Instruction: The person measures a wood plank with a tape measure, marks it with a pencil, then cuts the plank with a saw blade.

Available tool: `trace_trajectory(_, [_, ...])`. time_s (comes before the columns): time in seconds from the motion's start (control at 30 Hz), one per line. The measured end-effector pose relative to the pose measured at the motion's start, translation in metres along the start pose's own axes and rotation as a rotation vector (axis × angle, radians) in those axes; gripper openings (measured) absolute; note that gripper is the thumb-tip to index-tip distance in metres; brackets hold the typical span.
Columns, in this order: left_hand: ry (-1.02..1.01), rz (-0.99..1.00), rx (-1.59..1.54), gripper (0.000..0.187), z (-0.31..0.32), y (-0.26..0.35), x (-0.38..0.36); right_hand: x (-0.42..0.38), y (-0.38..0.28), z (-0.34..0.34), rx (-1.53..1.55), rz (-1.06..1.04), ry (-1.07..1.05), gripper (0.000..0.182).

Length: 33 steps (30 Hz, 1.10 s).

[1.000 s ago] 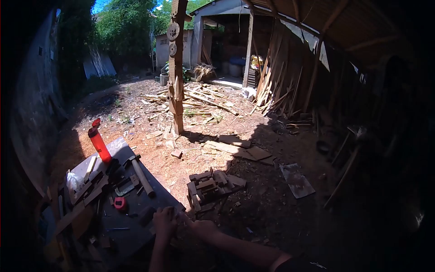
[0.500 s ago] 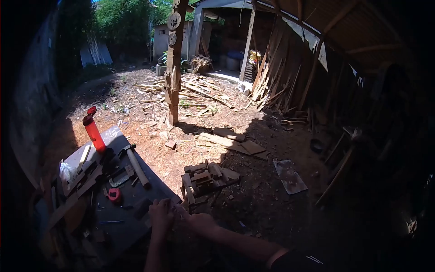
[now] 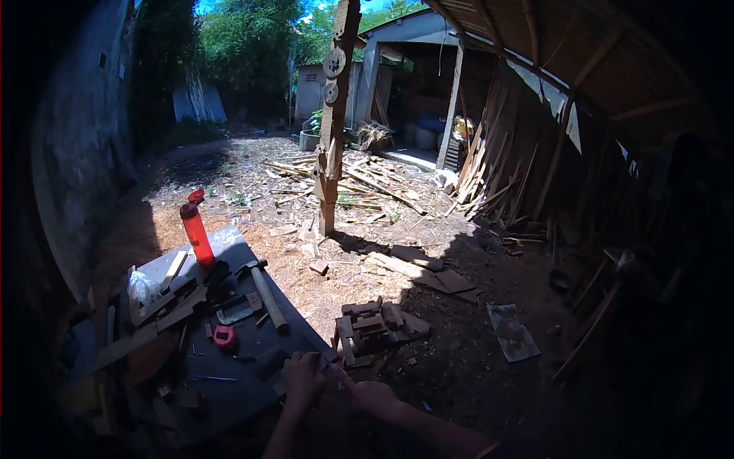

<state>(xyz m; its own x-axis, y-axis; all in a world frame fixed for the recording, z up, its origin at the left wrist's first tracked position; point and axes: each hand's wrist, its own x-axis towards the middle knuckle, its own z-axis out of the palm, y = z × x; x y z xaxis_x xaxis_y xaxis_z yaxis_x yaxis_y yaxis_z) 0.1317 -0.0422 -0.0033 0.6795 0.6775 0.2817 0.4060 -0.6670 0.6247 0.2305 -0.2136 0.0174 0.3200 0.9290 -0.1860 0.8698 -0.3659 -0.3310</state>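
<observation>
My left hand (image 3: pixel 304 380) is closed at the near right edge of the dark work table (image 3: pixel 264 386), its fingers curled beside a dark block (image 3: pixel 271 362). Close by on the right, my right hand (image 3: pixel 373 398) has its fingers folded and reaches toward the left one. Between the two, a small pale item shows faintly; deep shadow hides what it is. A hammer (image 3: pixel 267 297) lies on the table beyond my hands. Left of it are a red tape measure (image 3: pixel 225 336) and a blue pen (image 3: pixel 215 379).
A red bottle (image 3: pixel 198 236) stands at the table's far end. Wood strips (image 3: pixel 180 312) and a plastic bag (image 3: pixel 142 289) crowd its left side. Beyond the right corner, a low stand holds several wood blocks (image 3: pixel 372 327). A wooden post (image 3: pixel 330 153) rises ahead; boards (image 3: pixel 417 268) lie on the ground.
My view has swung up and to the left, so the scene sits lower and farther right. Both hands stay together at the table edge with little visible change in their grip.
</observation>
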Motion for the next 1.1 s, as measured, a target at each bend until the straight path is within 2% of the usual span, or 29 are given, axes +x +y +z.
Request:
trace_trajectory(0.17, [-0.021,0.013,0.060,0.037,0.010,-0.018,0.006,-0.025,-0.008,-0.001,-0.012,0.080,-0.065,0.088])
trace_trajectory(0.23, [-0.036,-0.012,0.039,0.037,-0.001,0.004,0.003,-0.007,0.007,0.020,-0.093,-0.041,-0.082,0.083])
trace_trajectory(0.3, [-0.007,0.008,0.044,0.035,0.005,0.000,0.005,-0.002,0.013,0.023,-0.135,-0.042,-0.111,0.079])
trace_trajectory(0.47, [-0.012,-0.022,0.029,0.030,0.006,-0.001,0.001,-0.035,-0.004,-0.016,-0.077,0.010,-0.032,0.076])
trace_trajectory(0.57, [-0.019,-0.019,0.062,0.031,0.006,0.000,0.001,-0.041,-0.014,-0.018,-0.127,0.050,-0.061,0.077])
trace_trajectory(0.7, [-0.014,-0.014,0.092,0.031,0.005,0.001,0.001,-0.010,-0.005,0.003,-0.102,0.021,0.037,0.092])
trace_trajectory(0.8, [-0.024,-0.013,0.062,0.033,0.004,0.000,0.002,0.028,0.008,0.014,-0.099,-0.064,0.083,0.087])
trace_trajectory(0.97, [-0.032,-0.019,0.067,0.037,0.006,-0.003,0.001,0.011,0.022,0.015,-0.102,-0.087,0.064,0.089])
trace_trajectory(1.03, [-0.045,-0.016,0.086,0.039,0.007,-0.003,0.002,-0.024,0.005,-0.003,-0.039,-0.093,0.038,0.091])
trace_trajectory(1.1, [-0.048,-0.026,0.103,0.040,0.001,0.002,0.001,-0.023,0.006,0.004,-0.040,-0.068,0.040,0.092])
